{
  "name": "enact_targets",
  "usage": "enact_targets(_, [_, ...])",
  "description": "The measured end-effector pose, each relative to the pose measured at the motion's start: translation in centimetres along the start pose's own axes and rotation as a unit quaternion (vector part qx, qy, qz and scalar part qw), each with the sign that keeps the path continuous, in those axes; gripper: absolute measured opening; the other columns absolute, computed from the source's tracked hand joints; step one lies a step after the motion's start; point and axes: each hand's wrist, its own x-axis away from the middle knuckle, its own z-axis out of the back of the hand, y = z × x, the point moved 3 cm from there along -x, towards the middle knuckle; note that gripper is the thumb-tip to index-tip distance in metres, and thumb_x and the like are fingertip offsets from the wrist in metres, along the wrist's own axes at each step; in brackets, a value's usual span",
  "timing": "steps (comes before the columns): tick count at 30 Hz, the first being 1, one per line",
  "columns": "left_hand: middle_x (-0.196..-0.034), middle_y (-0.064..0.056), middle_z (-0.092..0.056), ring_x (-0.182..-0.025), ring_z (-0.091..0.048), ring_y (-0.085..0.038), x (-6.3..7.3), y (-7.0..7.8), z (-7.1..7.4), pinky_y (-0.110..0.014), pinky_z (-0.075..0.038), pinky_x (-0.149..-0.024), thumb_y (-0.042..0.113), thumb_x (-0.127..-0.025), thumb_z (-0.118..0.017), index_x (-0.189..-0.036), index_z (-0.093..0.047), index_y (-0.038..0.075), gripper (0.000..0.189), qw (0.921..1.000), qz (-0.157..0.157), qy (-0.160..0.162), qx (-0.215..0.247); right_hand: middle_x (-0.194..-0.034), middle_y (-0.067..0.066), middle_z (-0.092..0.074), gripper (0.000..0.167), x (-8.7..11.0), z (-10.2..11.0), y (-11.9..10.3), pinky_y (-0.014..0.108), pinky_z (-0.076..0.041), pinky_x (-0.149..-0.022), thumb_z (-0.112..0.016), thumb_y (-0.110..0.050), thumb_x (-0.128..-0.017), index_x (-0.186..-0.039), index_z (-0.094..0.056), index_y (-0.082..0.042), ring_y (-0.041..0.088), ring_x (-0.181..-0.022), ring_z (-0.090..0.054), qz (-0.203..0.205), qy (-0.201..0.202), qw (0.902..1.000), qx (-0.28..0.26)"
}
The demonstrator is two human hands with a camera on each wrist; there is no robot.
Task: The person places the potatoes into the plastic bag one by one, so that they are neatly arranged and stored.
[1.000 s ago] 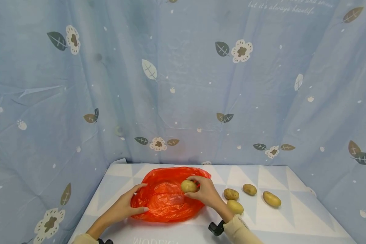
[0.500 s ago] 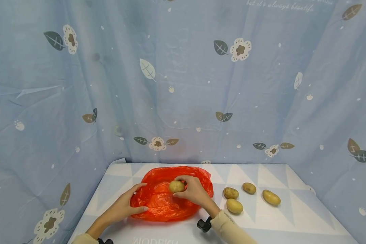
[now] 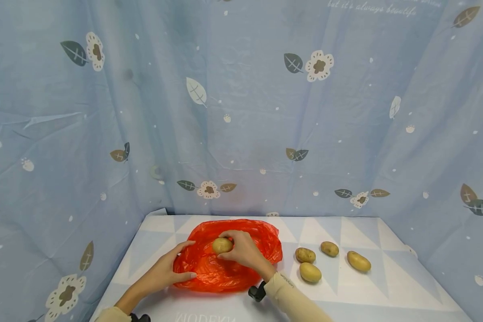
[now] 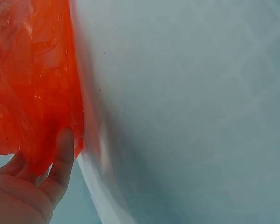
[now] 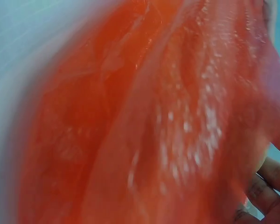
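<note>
A crumpled red plastic bag [image 3: 209, 275] lies with its mouth gaping upward on the table. My left hand [image 3: 165, 270] holds the bag's left side, thumb and fingers spread around its edge; in the left wrist view the thumb lies against the red plastic [image 4: 42, 70]. With thumb and fingertips my right hand [image 3: 243, 250] grips a yellowish potato [image 3: 222, 245] over the bag's mouth. In the right wrist view, red plastic [image 5: 130, 116] fills most of the picture and hides the potato; a few curled fingers [image 5: 263, 191] show at the lower right.
Several potatoes rest on the table right of the bag: two close together, a potato [image 3: 305, 255] and a paler potato [image 3: 310, 272], then a small potato [image 3: 329, 248] and a longer potato [image 3: 358, 261]. A blue patterned curtain [image 3: 241, 112] stands behind the table [image 3: 402, 286].
My right hand has carried the potato leftward, from the bag's right part to nearer its middle-left. The left hand keeps its place on the bag's edge, and the loose potatoes have not moved.
</note>
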Motion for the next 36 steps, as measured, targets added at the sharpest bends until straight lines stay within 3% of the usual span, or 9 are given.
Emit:
enact_targets(16, [-0.153, -0.015, -0.046, -0.132, -0.052, -0.039, 0.2, 0.2, 0.1, -0.057, -0.053, -0.1, 0.036, -0.082, -0.088, -0.155, -0.041, 0.02, 0.089, 1.0, -0.005, -0.006, 0.001, -0.109, -0.008, -0.07, 0.045, -1.5, -1.8, -0.1, 0.025, -0.056, -0.083, -0.092, -0.022, -0.079, -0.119, -0.073, -0.014, 0.01, -0.096, -0.059, -0.01, -0.014, 0.9994, 0.028])
enact_targets(30, [-0.152, -0.015, -0.048, -0.131, -0.053, -0.037, 0.2, 0.2, 0.1, -0.058, -0.052, -0.1, 0.036, -0.082, -0.088, -0.155, -0.042, 0.02, 0.089, 0.9999, -0.008, -0.005, -0.008, -0.107, -0.009, -0.068, 0.044, -2.5, -2.9, 1.0, 0.026, -0.057, -0.083, -0.091, -0.021, -0.08, -0.12, -0.073, -0.015, 0.01, -0.095, -0.059, -0.038, -0.029, 0.9988, -0.009])
enact_targets(36, [-0.153, -0.015, -0.047, -0.132, -0.052, -0.038, 0.3, 0.0, 0.0, -0.059, -0.051, -0.101, 0.037, -0.081, -0.089, -0.155, -0.042, 0.02, 0.089, 0.9999, 0.005, -0.004, -0.012, -0.11, -0.009, -0.067, 0.046, -2.6, -3.4, 1.2, 0.028, -0.059, -0.084, -0.091, -0.02, -0.08, -0.121, -0.072, -0.016, 0.012, -0.098, -0.059, -0.049, -0.031, 0.9981, -0.018])
